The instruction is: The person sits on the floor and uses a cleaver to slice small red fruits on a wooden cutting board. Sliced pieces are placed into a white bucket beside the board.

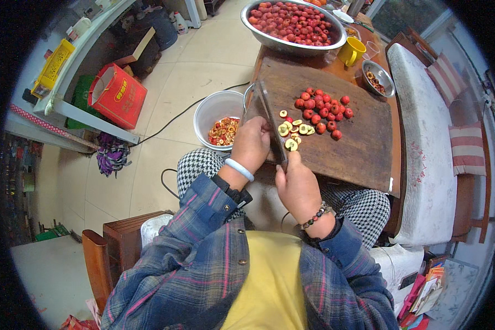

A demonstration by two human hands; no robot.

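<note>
My right hand grips the handle of a broad kitchen cleaver, whose blade stands on edge near the left side of a dark wooden cutting board. Close along the blade's left face is my left hand, its fingers curled; whether anything is between them is hidden. Right of the blade lie pale, sliced hawthorn pieces. Beyond them, a loose cluster of whole red hawthorn fruits rests on the board. Below the board's left edge stands a white plastic bucket with cut hawthorn pieces in it.
A large metal basin heaped with hawthorns stands behind the board. To its right are a yellow mug, a clear plastic cup and a small metal bowl holding scraps. A padded bench runs along the right; a black cable crosses the floor.
</note>
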